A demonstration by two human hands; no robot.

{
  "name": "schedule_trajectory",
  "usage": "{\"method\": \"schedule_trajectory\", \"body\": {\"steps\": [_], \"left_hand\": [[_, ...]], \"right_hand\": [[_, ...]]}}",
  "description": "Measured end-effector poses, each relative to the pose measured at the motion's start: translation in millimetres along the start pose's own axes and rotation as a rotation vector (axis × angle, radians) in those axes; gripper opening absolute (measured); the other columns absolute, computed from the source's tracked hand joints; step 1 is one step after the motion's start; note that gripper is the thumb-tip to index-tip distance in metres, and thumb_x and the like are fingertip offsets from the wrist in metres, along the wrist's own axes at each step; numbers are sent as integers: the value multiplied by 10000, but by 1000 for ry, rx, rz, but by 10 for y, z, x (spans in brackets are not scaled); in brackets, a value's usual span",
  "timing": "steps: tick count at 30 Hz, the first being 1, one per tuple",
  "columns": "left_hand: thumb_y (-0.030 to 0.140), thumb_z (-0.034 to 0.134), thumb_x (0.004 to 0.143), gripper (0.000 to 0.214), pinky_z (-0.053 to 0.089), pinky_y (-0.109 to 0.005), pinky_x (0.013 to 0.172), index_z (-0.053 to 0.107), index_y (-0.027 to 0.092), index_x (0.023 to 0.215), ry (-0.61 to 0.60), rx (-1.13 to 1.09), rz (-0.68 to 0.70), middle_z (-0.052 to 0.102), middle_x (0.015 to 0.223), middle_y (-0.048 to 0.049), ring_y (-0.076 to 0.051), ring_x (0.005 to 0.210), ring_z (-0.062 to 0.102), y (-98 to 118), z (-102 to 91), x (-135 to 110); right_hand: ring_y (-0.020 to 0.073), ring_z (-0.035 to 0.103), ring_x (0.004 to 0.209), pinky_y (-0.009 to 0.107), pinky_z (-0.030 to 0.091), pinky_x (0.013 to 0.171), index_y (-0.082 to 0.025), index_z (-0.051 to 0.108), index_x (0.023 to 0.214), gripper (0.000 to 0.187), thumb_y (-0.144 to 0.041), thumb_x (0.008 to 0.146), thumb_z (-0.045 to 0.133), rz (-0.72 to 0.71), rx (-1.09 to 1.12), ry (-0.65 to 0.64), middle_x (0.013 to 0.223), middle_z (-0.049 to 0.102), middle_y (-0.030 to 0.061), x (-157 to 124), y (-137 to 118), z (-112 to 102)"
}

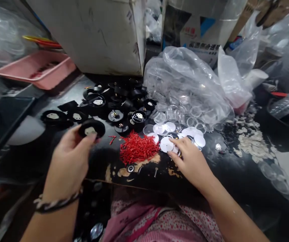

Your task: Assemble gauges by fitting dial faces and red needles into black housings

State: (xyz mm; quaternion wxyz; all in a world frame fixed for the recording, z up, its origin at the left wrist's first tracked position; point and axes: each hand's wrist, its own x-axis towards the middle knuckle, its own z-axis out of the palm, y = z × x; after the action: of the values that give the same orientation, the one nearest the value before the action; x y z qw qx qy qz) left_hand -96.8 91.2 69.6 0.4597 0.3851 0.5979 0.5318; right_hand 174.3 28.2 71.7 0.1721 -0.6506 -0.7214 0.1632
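Held in the left hand (pixel 67 161), at the near left of a dark worktable (pixel 225 174), a round black cup (pixel 99 127), fingers and thumb gripping its sides, most of the fingers hidden behind it; inside, a pale plate (pixel 89 130), partly covered by the thumb and too blurred for detail. Around the left wrist, a dark braided band (pixel 58 203). Near the table's middle, at the edge of a white disc (pixel 166 144), the thumb and forefinger of the right hand (pixel 191 158), slightly parted; impossible to tell whether pinching the disc or just touching it. Under and behind that hand, more white discs (pixel 196 134), some hidden. Between the hands, a heap of thin red pieces (pixel 138 148), too tangled to count. Beyond, a jumble of black cups (pixel 120 90), overlapping and lost in shadow. Behind the discs, a clear plastic bag (pixel 184 67), with see-through rings (pixel 171 112) blurred by its folds. At far left, a pink basin (pixel 58 72), contents indistinct; at the top, a large box (pixel 104 33), cut off by the upper edge.
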Motion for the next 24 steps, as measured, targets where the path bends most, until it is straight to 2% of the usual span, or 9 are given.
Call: {"method": "schedule_trajectory", "body": {"steps": [2,5,8,10,14,16,18,22,24], "left_hand": [[283,704,820,212,479,-321,1014,639,287,1022,-25,-230,-77,691,1059,74,-174,1015,620,-54,67,-317],[210,722,792,169,583,-257,805,663,265,940,-55,-476,-277,722,971,37,-145,834,677,-141,165,-682],[221,669,845,281,583,-252,801,659,278,1120,-125,-582,-427,733,1071,-25,-148,854,696,-205,240,-869],[268,622,887,370,579,-268,815,603,276,1256,-188,-647,-495,712,1173,-76,-158,881,701,-235,311,-920],[425,517,945,432,552,-388,926,552,248,1337,-266,-758,-641,691,1224,-106,-233,1049,681,-269,526,-956],[454,484,956,426,528,-414,970,567,254,1324,-267,-787,-674,695,1221,-87,-236,1099,662,-271,618,-974],[459,481,958,403,523,-412,978,593,269,1295,-268,-805,-668,699,1220,-66,-221,1087,668,-268,668,-997],[424,514,952,378,516,-405,991,611,257,1277,-278,-784,-627,710,1207,-73,-218,1103,665,-276,672,-1039],[384,564,933,361,515,-388,997,628,245,1260,-263,-714,-589,711,1208,-75,-217,1104,665,-286,670,-1066]], "right_hand": [[297,587,1016,468,466,869,-182,591,1227,344,-270,894,603,-24,-118,-7,1123,601,131,135,15,47],[291,586,1002,451,462,862,-162,629,1069,217,-227,862,636,-9,-103,-3,1079,609,118,250,45,56],[216,614,838,356,481,751,-183,623,937,71,-229,890,597,106,128,3,926,654,60,223,73,-6],[185,611,763,320,473,705,-196,631,907,78,-233,916,563,115,239,25,848,667,31,139,37,-36],[192,626,915,331,476,838,-184,676,955,140,-205,939,539,-124,302,34,949,677,64,-75,-153,34],[198,616,1041,327,466,921,-180,687,963,129,-217,929,569,-163,382,17,1086,664,91,-145,-217,99],[190,622,1046,314,473,919,-185,677,995,117,-208,902,609,-89,445,13,1161,648,90,-172,-225,134],[134,607,702,267,490,674,-201,641,1052,192,-171,862,629,103,485,6,935,679,20,-153,-188,74],[132,603,710,254,476,663,-216,663,982,117,-188,881,610,98,542,34,873,676,1,-136,-211,17]]}}
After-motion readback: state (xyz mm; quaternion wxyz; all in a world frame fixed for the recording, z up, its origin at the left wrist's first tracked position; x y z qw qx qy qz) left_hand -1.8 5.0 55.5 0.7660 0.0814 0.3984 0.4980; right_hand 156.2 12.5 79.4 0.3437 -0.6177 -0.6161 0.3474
